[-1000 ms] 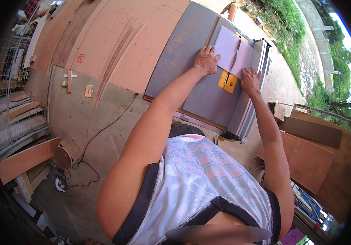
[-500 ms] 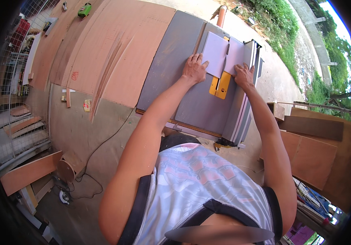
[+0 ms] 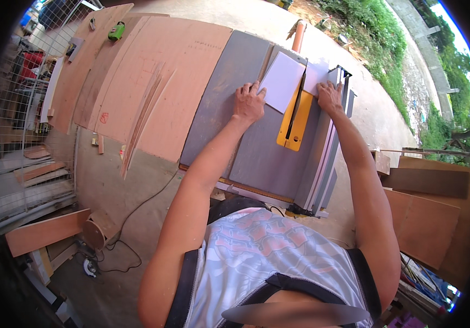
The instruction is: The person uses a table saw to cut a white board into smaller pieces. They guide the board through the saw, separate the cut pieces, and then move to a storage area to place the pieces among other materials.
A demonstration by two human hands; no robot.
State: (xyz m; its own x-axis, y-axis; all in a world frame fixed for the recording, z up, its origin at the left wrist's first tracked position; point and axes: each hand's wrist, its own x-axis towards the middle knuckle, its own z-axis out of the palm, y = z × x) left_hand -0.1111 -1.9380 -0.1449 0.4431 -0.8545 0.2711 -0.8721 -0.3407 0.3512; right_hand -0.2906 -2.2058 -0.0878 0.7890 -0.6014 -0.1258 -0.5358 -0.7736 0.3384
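Note:
A table saw with a grey top (image 3: pixel 208 104) lies before me, its dark blade (image 3: pixel 299 101) standing up from a yellow insert (image 3: pixel 291 131). Left of the blade lies a pale lilac board (image 3: pixel 282 82), set at a slant. A narrower pale piece (image 3: pixel 313 77) sits between blade and fence. My left hand (image 3: pixel 249 103) rests at the left edge of the larger board, fingers apart and bent, thumb side against it. Over by the fence (image 3: pixel 322 134), my right hand (image 3: pixel 330 97) touches the near end of the narrower piece with its fingers spread.
Plywood sheets (image 3: pixel 153 65) adjoin the saw on the left, with thin wood strips (image 3: pixel 143 117) on them and a green tool (image 3: pixel 116 31) at the far end. A cord (image 3: pixel 153 197) crosses the floor to a circular saw (image 3: pixel 89 267). More panels (image 3: pixel 423 218) lie at right.
The larger board has shifted left and turned away from the blade, opening a gap. My left hand has moved left and nearer; my right hand has moved slightly right. More blade and insert show.

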